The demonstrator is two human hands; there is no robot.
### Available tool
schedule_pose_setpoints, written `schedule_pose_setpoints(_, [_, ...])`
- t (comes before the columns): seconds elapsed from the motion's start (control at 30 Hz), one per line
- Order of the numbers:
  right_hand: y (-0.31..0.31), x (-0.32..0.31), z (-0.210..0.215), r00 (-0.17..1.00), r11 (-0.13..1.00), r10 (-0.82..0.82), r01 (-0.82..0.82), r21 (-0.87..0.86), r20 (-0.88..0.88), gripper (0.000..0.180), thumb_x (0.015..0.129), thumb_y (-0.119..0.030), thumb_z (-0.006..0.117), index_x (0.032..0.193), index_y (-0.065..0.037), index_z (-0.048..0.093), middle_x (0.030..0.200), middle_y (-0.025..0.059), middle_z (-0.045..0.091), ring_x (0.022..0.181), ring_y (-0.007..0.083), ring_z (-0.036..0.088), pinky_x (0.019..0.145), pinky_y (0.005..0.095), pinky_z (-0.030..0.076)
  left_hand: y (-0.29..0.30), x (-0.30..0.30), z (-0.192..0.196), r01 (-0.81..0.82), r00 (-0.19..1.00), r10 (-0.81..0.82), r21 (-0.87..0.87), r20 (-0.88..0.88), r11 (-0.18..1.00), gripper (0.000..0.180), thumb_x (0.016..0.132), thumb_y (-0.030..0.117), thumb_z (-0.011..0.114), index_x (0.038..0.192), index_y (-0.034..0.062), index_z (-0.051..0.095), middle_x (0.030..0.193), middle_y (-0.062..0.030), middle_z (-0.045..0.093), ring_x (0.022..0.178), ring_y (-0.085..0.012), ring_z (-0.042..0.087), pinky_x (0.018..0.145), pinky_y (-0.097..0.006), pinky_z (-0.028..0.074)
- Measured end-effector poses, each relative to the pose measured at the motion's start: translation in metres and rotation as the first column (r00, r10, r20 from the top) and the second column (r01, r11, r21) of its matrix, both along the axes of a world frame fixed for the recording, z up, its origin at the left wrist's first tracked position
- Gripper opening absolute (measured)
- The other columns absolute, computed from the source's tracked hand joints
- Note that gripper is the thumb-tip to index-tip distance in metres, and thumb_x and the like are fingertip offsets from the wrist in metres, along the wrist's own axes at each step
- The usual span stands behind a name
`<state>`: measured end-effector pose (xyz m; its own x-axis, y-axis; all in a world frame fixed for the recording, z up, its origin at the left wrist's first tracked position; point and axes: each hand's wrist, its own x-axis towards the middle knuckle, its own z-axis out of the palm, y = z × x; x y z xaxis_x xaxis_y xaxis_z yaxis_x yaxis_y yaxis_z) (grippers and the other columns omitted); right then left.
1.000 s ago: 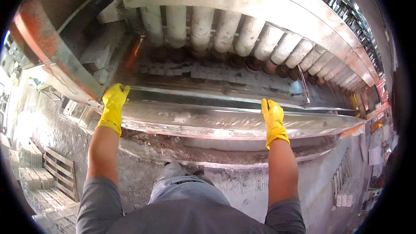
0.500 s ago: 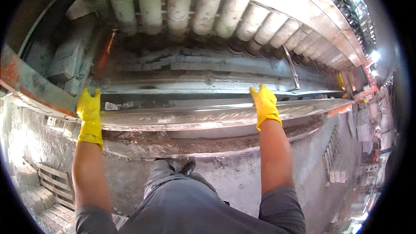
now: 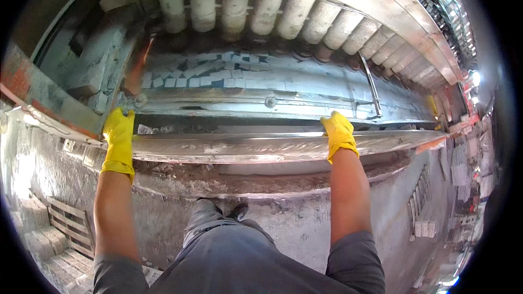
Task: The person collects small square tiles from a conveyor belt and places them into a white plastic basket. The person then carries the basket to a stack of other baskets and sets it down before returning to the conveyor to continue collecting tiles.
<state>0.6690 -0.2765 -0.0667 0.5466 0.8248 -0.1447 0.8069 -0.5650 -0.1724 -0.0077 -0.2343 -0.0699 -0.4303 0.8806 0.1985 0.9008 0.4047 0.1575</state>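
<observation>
Metal plate [image 3: 245,147] runs left-right, left hand [image 3: 119,136] and right hand [image 3: 339,133] gripping it.

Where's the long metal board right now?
In the head view the long metal board lies crosswise at mid-frame, under the row of pale rollers, with the left hand at its left end and the right hand right of centre.

metal ledge [image 3: 245,147] (rubble [image 3: 150,129] on it)
</observation>
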Motion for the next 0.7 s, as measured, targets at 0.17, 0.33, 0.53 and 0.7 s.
schedule_pose_setpoints(0.17, [-0.009,0.000,0.007,0.991,0.999,-0.010,0.015,0.032,-0.132,0.048,0.092,-0.043,0.070,0.113,0.000,0.071,0.109,0.0227,0.076,0.102,0.0364,0.076,0.095,0.0435,0.055,0.000,0.002,-0.009,0.025,0.999,-0.028,0.093,0.030,0.995,0.049,0.092,0.047,0.069,0.117,0.0051,0.075,0.110,-0.0228,0.076,0.106,-0.0437,0.071,0.092,-0.051,0.056])
schedule_pose_setpoints(0.33, [-0.014,-0.015,0.019,0.993,0.999,0.019,-0.014,0.035,-0.121,0.043,0.093,-0.038,0.069,0.110,0.001,0.069,0.107,0.0229,0.075,0.087,0.0351,0.078,0.088,0.0406,0.058,-0.004,0.009,-0.004,0.024,0.998,-0.035,0.186,0.057,0.982,0.046,0.091,0.047,0.068,0.112,0.0071,0.076,0.106,-0.0219,0.076,0.103,-0.0445,0.071,0.089,-0.052,0.056])
schedule_pose_setpoints(0.53, [-0.004,-0.007,0.017,0.990,0.997,-0.001,-0.009,-0.071,-0.144,0.057,0.094,-0.035,0.071,0.134,0.005,0.064,0.119,0.0235,0.074,0.084,0.0297,0.078,0.082,0.0382,0.061,0.000,-0.001,-0.016,0.049,0.995,-0.066,0.215,0.072,0.975,0.045,0.091,0.048,0.068,0.111,0.0081,0.075,0.107,-0.0219,0.076,0.100,-0.0436,0.071,0.087,-0.052,0.056])
schedule_pose_setpoints(0.7, [-0.006,-0.009,0.016,0.990,1.000,-0.019,0.016,-0.022,-0.139,0.043,0.092,-0.035,0.067,0.113,0.003,0.069,0.107,0.0226,0.075,0.084,0.0323,0.078,0.086,0.0387,0.058,-0.002,0.003,-0.013,0.006,0.998,-0.017,0.164,0.069,0.987,0.050,0.092,0.050,0.070,0.121,0.0093,0.074,0.114,-0.0208,0.075,0.106,-0.0420,0.071,0.091,-0.050,0.056])
